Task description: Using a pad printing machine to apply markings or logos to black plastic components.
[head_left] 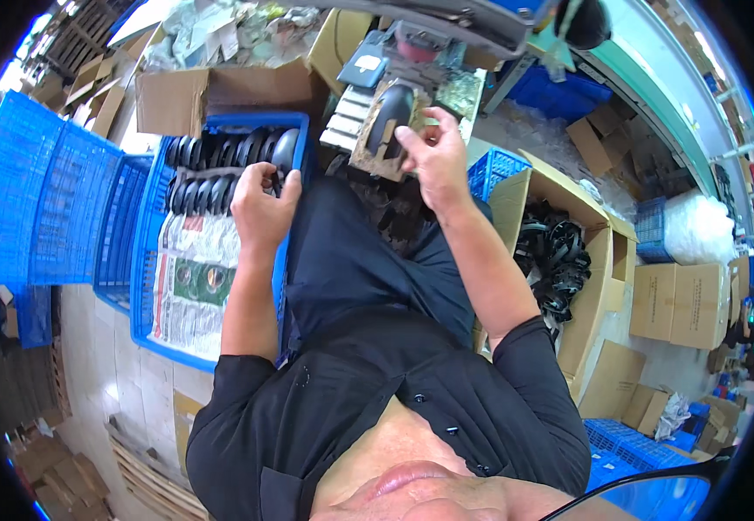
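My left hand (262, 201) reaches into a blue plastic crate (147, 286) and closes around a black rounded plastic shell at the end of a row of like shells (221, 152) standing on edge. My right hand (429, 156) is raised at a worn cardboard-covered fixture (368, 152), its fingers touching a black domed part (390, 117) that sits on it. The crate's floor is lined with printed paper (190, 278).
Stacked blue crates (38, 200) stand at the left. An open cardboard box (585, 286) with black ring-shaped parts (555, 256) sits at my right. More cardboard boxes (681, 304) and a small blue basket (494, 169) lie around. A machine head (446, 26) hangs above the fixture.
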`<state>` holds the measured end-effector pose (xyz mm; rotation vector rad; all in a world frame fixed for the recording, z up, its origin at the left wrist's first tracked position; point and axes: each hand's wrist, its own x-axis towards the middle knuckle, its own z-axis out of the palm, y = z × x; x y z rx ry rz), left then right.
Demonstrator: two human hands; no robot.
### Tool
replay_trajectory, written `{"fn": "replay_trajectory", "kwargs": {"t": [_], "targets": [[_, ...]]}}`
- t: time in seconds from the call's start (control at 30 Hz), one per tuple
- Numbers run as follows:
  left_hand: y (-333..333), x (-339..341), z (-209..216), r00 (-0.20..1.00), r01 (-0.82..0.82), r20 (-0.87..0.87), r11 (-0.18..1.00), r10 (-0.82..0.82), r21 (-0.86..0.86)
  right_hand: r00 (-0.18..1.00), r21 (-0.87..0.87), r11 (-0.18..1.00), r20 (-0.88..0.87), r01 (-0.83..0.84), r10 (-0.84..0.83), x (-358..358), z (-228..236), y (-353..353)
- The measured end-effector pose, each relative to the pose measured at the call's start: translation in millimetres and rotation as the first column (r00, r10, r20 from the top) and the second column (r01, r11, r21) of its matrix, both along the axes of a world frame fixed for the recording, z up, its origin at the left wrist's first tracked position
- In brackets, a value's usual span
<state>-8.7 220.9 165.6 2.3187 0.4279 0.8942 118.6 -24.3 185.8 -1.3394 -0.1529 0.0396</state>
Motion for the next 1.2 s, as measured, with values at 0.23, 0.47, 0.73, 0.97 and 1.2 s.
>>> {"fn": "replay_trajectory", "kwargs": {"t": [0.23,0.47,0.73,0.97,1.2], "targets": [[107,-36,-88,0.923,-0.261,-0.295,0.965,0.246,-0.014,0.955,-0.365,0.889,0.000,0.276,-0.296,-45,-61,-144],[135,-32,-127,0.909,-0.171,-0.360,0.976,0.210,0.137,0.941,-0.976,0.176,0.063,0.127,-0.332,-127,-167,-344],[166,1,-138,0.850,-0.219,-0.429,0.945,0.307,0.243,0.834,-0.937,0.101,-0.344,-0.334,-0.431,-218,-200,-352],[153,-6,-141,0.930,-0.194,-0.225,0.908,0.290,0.371,0.831,-0.957,0.136,-0.290,-0.257,-0.474,-221,-229,-359],[63,-34,-116,0.986,-0.027,-0.161,0.994,0.044,0.105,0.808,-0.914,0.260,-0.399,-0.312,-0.433,-218,-226,-361]]}}
